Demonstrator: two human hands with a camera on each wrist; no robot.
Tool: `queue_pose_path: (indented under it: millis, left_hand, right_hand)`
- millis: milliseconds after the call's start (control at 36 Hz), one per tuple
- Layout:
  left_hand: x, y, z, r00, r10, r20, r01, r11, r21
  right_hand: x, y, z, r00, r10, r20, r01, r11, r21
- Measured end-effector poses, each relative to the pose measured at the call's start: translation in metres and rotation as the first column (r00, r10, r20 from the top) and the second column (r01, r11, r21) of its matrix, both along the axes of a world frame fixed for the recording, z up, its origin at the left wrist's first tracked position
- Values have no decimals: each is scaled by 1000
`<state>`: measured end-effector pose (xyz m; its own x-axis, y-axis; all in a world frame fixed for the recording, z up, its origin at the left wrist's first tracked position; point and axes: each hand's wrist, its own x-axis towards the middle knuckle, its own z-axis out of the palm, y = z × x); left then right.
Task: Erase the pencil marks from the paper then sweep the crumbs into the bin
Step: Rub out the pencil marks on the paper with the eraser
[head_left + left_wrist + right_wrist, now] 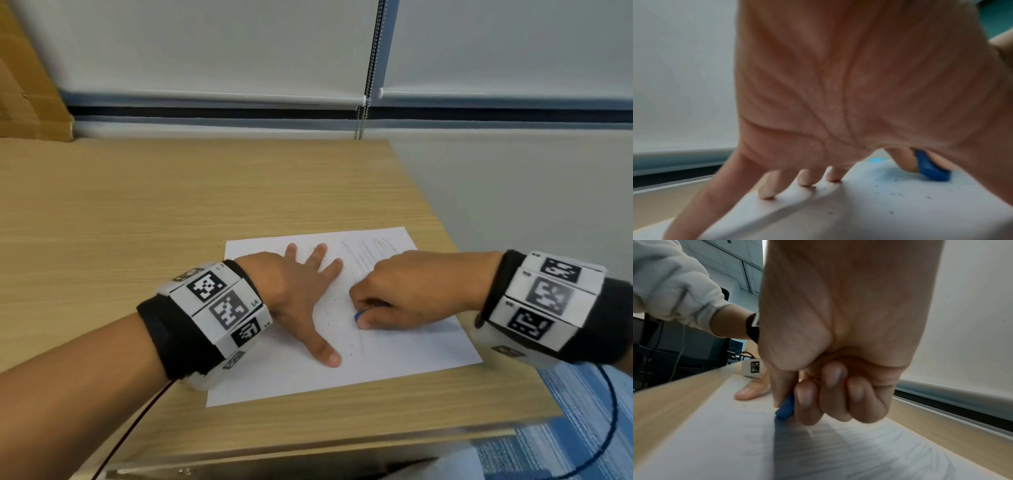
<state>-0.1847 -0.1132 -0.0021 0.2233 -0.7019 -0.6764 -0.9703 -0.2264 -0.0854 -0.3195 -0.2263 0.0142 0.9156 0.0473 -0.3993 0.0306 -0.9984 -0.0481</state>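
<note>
A white sheet of paper lies near the table's right edge, with faint pencil lines at its far side. My left hand lies flat on the sheet, fingers spread and pressing it down. My right hand is curled round a small blue eraser, whose tip touches the paper. In the left wrist view the eraser stands on the sheet among dark crumbs. No bin shows in any view.
The wooden table stretches left and back; its right edge runs close beside the paper. A cardboard box leans at the back left. A roller blind with a bead chain hangs behind. Blue patterned floor lies below right.
</note>
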Motion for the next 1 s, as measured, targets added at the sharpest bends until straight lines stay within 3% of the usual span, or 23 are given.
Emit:
queue_pose_path:
  millis: [139,250,444,583,750,889,1000]
  left_hand:
    - [-2,-1,2,1000,3,14,-3,1000,9]
    - [-2,-2,-1,1000,-2,8,2,1000,6]
    - [-1,-3,-2,1000,-17,19,17,1000,2]
    - [-2,-3,-2,1000,-5,1,5,1000,9]
    - [0,-1,-2,1000,-11,-20,11,1000,-1]
    - [-2,-2,-1,1000,-12,8,12,1000,0]
    - [-3,-1,1,1000,-10,1,10,1000,-1]
  right_hand:
    - [11,-12,-4,998,-56,42,55,998,34]
    - [-7,6,-9,998,59,-11,-58,990,127]
    - [6,-13,-5,999,-38,20,38,999,15]
    - [-9,13,-8,994,98,-51,-93,992,89]
    - [4,-7,-1,1000,0,-4,0,1000,-19]
    - [-14,24,-5,989,139,-53,-134,987,83]
    - [4,4,2,998,27,-55,-27,1000,0]
